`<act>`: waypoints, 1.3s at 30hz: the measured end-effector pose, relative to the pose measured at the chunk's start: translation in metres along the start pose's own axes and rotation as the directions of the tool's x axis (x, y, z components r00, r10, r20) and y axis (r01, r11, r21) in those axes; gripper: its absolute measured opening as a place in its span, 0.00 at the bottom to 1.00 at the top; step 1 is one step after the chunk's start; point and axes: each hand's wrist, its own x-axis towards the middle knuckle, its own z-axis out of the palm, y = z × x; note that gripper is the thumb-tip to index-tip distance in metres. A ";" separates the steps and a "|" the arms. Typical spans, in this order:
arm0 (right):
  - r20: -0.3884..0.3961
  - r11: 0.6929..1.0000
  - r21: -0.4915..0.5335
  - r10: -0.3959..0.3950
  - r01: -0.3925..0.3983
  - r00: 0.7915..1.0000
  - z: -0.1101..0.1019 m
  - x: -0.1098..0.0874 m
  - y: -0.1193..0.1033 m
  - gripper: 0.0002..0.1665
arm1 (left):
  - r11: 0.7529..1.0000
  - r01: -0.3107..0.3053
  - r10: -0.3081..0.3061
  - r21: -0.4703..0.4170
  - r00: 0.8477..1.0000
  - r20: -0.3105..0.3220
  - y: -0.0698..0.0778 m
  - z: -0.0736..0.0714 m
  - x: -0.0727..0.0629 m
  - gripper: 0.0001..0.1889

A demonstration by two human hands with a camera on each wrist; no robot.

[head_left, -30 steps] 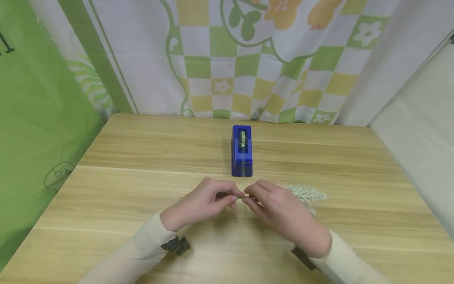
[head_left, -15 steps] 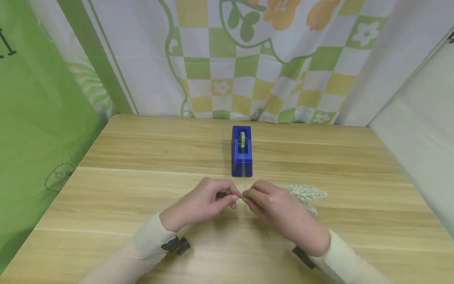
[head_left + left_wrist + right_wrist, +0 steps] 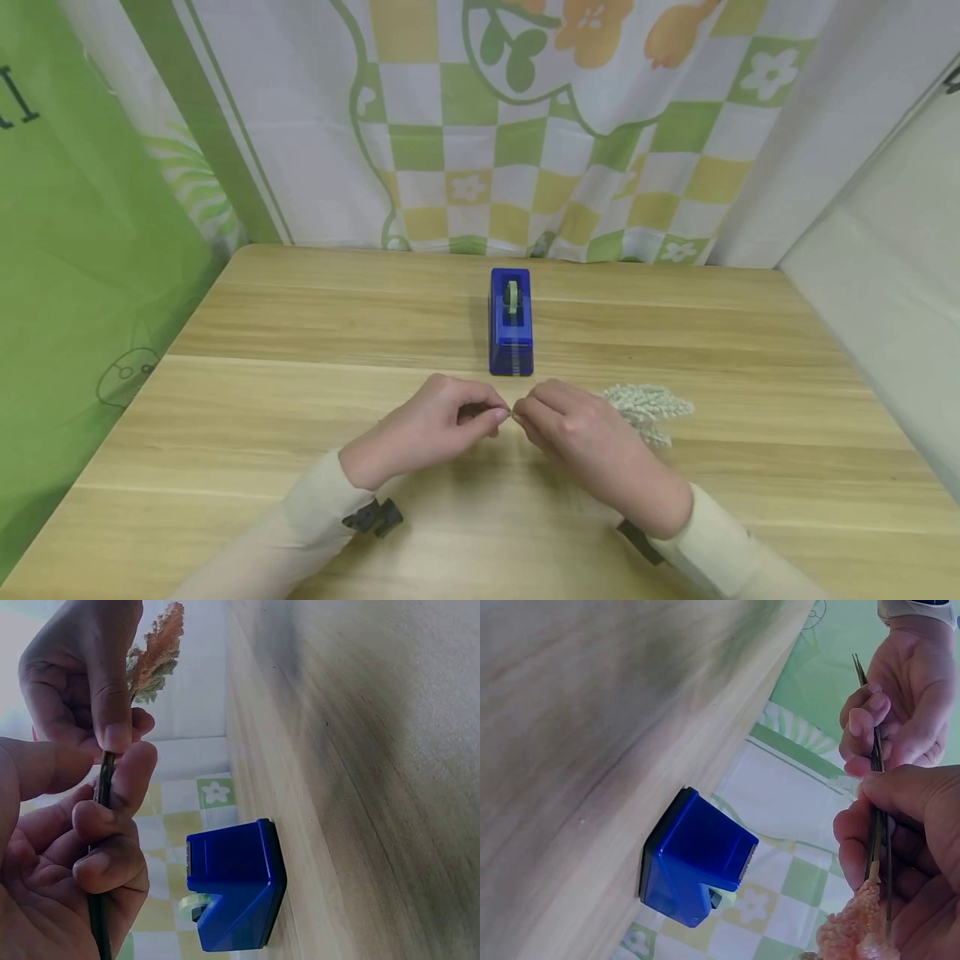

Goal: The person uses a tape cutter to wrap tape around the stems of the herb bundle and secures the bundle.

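Closer together now, left hand (image 3: 431, 427) and right hand (image 3: 588, 442) all but meet at the fingertips, each pinching the thin stems (image 3: 99, 919) in front of the blue tape dispenser (image 3: 512, 332), seed heads (image 3: 648, 402) poking past the right; I'd hold the left steady and line the stems up evenly before squeezing harder

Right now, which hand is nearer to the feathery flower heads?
The right hand: it pinches the stems, and the feathery flower heads stick out close beside it. The left hand grips the stems farther along, with the right hand between it and the flower heads.
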 end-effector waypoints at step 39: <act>0.100 0.991 -0.095 0.108 -0.098 0.989 -0.010 -0.004 -0.008 0.05 | 0.990 -0.046 0.046 0.132 0.999 0.001 0.003 0.004 0.003 0.04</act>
